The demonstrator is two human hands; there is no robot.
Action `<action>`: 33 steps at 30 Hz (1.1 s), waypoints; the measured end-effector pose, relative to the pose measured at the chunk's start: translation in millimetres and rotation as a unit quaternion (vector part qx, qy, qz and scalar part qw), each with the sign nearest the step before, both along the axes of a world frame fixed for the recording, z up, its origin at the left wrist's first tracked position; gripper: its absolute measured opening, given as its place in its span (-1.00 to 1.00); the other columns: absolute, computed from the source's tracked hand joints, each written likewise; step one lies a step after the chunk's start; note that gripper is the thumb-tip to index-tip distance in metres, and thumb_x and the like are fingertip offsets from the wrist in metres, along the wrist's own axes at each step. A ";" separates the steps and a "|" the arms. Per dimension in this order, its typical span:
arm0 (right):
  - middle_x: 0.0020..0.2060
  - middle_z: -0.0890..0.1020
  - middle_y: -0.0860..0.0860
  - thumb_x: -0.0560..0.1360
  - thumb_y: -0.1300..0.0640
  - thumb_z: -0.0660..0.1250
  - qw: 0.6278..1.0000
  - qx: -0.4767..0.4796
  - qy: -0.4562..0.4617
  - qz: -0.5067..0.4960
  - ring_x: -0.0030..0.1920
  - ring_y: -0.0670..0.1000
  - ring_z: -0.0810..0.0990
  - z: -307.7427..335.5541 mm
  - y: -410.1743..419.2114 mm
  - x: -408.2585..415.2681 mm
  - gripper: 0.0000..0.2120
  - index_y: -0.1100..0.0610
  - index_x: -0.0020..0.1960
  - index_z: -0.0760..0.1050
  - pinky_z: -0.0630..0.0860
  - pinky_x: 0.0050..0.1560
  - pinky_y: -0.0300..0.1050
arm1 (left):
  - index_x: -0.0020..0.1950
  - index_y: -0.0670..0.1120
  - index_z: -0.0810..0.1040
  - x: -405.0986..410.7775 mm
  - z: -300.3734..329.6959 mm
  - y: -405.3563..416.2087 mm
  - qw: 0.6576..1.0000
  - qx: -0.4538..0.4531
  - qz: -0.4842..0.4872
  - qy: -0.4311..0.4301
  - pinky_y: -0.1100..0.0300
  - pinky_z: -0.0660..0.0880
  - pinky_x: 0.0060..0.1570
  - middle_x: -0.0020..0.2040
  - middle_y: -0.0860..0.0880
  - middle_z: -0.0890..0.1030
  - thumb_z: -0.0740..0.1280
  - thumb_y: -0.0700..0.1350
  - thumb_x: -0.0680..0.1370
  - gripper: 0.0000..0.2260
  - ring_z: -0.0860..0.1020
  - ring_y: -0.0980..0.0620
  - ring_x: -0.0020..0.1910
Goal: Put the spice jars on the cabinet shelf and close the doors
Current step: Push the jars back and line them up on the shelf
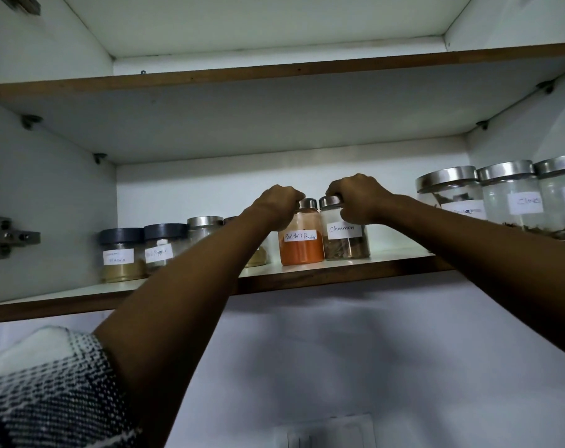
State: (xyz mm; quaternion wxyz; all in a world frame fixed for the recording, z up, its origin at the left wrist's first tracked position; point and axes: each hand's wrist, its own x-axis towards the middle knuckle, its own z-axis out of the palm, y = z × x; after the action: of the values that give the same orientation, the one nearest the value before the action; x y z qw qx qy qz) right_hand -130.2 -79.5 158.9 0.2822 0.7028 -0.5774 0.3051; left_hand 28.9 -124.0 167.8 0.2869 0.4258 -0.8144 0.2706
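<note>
Two small glass jars stand side by side on the lower cabinet shelf [307, 274]. The red chilli powder jar [301, 245] holds orange powder, and my left hand [276, 206] grips it at its steel lid. The cinnamon jar [345, 240] holds brown sticks, and my right hand [360, 197] is closed over its lid. Both jars rest upright on the shelf, touching each other.
Left of my arm stand two black-lidded jars [122, 255] and a steel-lidded jar [205, 229]. Large steel-lidded jars [514, 197] fill the shelf's right end. An upper shelf [274, 74] hangs above. A door hinge [6, 237] sits on the left wall. A wall switch plate [323, 431] is below.
</note>
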 end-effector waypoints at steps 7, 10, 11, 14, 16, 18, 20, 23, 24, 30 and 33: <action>0.26 0.53 0.10 0.42 0.33 0.23 1.000 0.016 -0.021 0.015 0.27 0.16 0.44 -0.4 -27.4 6.8 -0.56 0.14 0.29 0.46 0.38 0.17 -0.07 | 0.43 -0.16 0.36 3.2 -5.6 -30.9 1.000 -0.011 0.028 0.001 0.03 0.41 0.21 0.33 -0.21 0.50 0.15 -0.34 0.58 -0.60 0.46 -0.19 0.29; 0.26 0.53 0.11 0.43 0.32 0.24 0.999 0.021 -0.025 0.020 0.27 0.17 0.44 -0.9 -37.1 9.9 -0.56 0.15 0.30 0.45 0.39 0.19 -0.06 | 0.47 -0.15 0.28 3.7 -6.3 -42.9 0.999 -0.003 0.050 -0.011 0.01 0.37 0.26 0.36 -0.21 0.46 0.15 -0.33 0.58 -0.56 0.42 -0.19 0.32; 0.26 0.53 0.11 0.43 0.32 0.24 0.999 0.022 -0.027 0.019 0.27 0.17 0.44 -1.3 -40.8 11.0 -0.56 0.14 0.30 0.45 0.39 0.19 -0.06 | 0.48 -0.15 0.26 3.5 -7.1 -47.2 0.998 0.000 0.057 -0.014 0.00 0.36 0.28 0.37 -0.21 0.45 0.15 -0.32 0.58 -0.55 0.42 -0.19 0.33; 0.27 0.52 0.12 0.44 0.32 0.24 0.999 0.031 -0.028 0.014 0.28 0.16 0.43 -1.9 -51.8 13.0 -0.54 0.14 0.33 0.42 0.38 0.17 -0.08 | 0.50 -0.14 0.20 3.5 -9.3 -58.5 0.997 0.001 0.072 -0.020 -0.03 0.30 0.34 0.39 -0.22 0.42 0.15 -0.31 0.58 -0.52 0.39 -0.19 0.36; 0.27 0.51 0.12 0.44 0.32 0.24 0.999 0.039 -0.025 0.012 0.28 0.16 0.43 -1.3 -57.8 13.8 -0.53 0.14 0.34 0.39 0.38 0.17 -0.07 | 0.50 -0.14 0.18 3.3 -10.1 -64.7 0.997 0.001 0.079 -0.024 -0.01 0.30 0.33 0.39 -0.22 0.41 0.15 -0.29 0.59 -0.53 0.39 -0.19 0.35; 0.28 0.51 0.13 0.45 0.32 0.25 0.999 0.044 -0.021 0.012 0.29 0.15 0.43 -0.1 -62.0 15.4 -0.53 0.15 0.35 0.38 0.39 0.17 -0.06 | 0.50 -0.14 0.18 2.9 -9.6 -70.9 0.996 0.006 0.087 -0.026 0.00 0.32 0.30 0.39 -0.23 0.41 0.15 -0.27 0.60 -0.54 0.40 -0.19 0.34; 0.29 0.50 0.11 0.45 0.32 0.24 0.999 0.046 -0.016 0.013 0.29 0.15 0.42 -0.2 -65.5 17.7 -0.53 0.15 0.36 0.38 0.38 0.17 -0.07 | 0.52 -0.14 0.13 2.8 -8.7 -76.3 0.995 0.021 0.095 -0.024 0.00 0.31 0.31 0.42 -0.23 0.37 0.14 -0.24 0.61 -0.53 0.37 -0.19 0.37; 0.31 0.49 0.10 0.45 0.32 0.23 0.999 0.048 -0.009 0.014 0.30 0.14 0.42 -1.5 -72.1 19.0 -0.53 0.17 0.36 0.37 0.37 0.17 -0.08 | 0.55 -0.14 0.01 2.9 -8.9 -82.7 0.994 0.047 0.097 -0.028 -0.02 0.28 0.37 0.50 -0.21 0.24 0.15 -0.20 0.63 -0.47 0.28 -0.19 0.45; 0.30 0.49 0.10 0.46 0.32 0.23 0.999 0.048 -0.009 0.016 0.29 0.14 0.42 -2.0 -74.5 19.2 -0.54 0.18 0.36 0.37 0.37 0.16 -0.08 | 0.55 -0.14 -0.02 3.3 -9.3 -83.7 0.993 0.052 0.098 -0.030 -0.02 0.25 0.39 0.53 -0.19 0.19 0.15 -0.19 0.64 -0.46 0.23 -0.18 0.47; 0.25 0.52 0.14 0.46 0.33 0.25 0.998 0.060 -0.003 0.019 0.24 0.16 0.46 -3.1 -83.9 22.3 -0.56 0.19 0.33 0.38 0.40 0.09 -0.09 | 0.56 -0.17 -0.11 4.1 -9.5 -87.3 0.991 0.067 0.107 -0.040 -0.04 0.02 0.49 0.58 -0.15 -0.03 0.09 -0.18 0.66 -0.46 -0.02 -0.11 0.55; 0.23 0.53 0.15 0.47 0.33 0.25 0.997 0.070 0.009 0.011 0.22 0.15 0.47 -2.9 -86.0 23.5 -0.58 0.21 0.31 0.39 0.41 0.08 -0.09 | 0.55 -0.17 -0.16 4.6 -10.4 -87.4 0.990 0.073 0.109 -0.046 -0.04 -0.08 0.49 0.58 -0.15 -0.11 0.06 -0.19 0.66 -0.46 -0.10 -0.11 0.56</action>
State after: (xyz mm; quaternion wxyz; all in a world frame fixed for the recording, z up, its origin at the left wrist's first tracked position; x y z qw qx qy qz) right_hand -106.7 -165.5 156.0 0.2335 0.7299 -0.5870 0.2610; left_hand 33.5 -211.4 157.4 0.1862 0.5192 -0.7929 0.2589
